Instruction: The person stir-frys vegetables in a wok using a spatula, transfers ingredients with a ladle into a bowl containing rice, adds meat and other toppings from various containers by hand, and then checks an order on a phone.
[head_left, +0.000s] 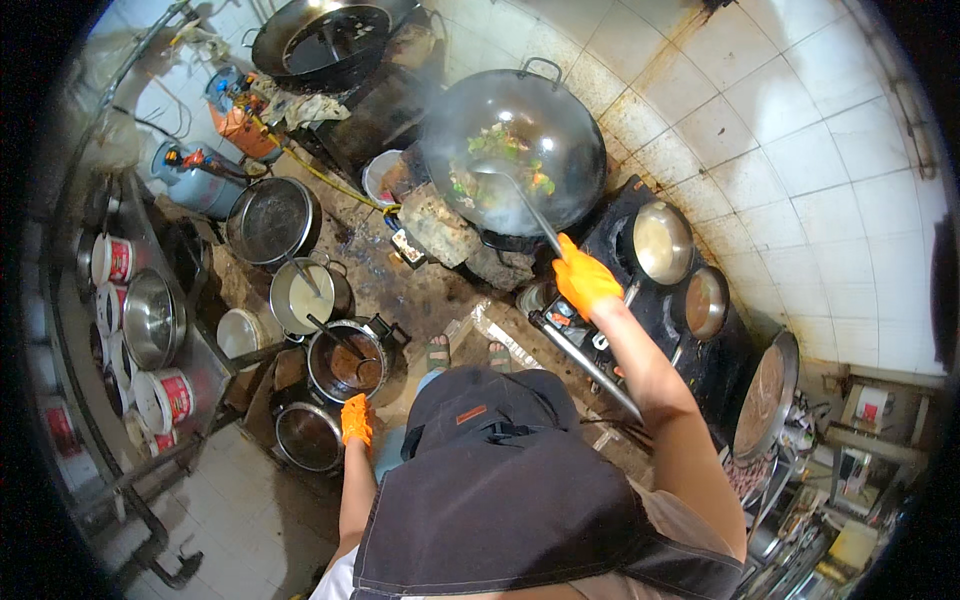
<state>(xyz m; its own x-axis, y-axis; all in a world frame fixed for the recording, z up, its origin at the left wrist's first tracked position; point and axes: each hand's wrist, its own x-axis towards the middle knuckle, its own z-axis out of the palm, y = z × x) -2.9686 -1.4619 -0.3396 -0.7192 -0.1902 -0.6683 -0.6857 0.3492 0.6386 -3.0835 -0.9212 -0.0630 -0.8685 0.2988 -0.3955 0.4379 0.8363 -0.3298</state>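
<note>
My right hand (589, 279), in an orange rubber glove, grips the long handle of a metal wok ladle (534, 211). The ladle's head rests among chopped vegetables (495, 142), green with bits of red and orange, in a large dark wok (574, 161). Steam rises from the wok. Lower on the left, my left hand (356, 420), gloved the same way, is beside a pot of reddish-brown sauce or broth (349, 366) with a ladle standing in it. Another dark-filled pot (309, 439) lies just left of that hand. Whether its fingers hold anything is hidden.
Metal bowls (663, 241) and a wide pan (766, 396) line the stove top on the right. A pot of pale liquid (301, 296) and a sieve-like round pan (270, 220) stand left. Gas cylinders (196, 180) with a yellow hose, and a second wok (337, 41), are farther back.
</note>
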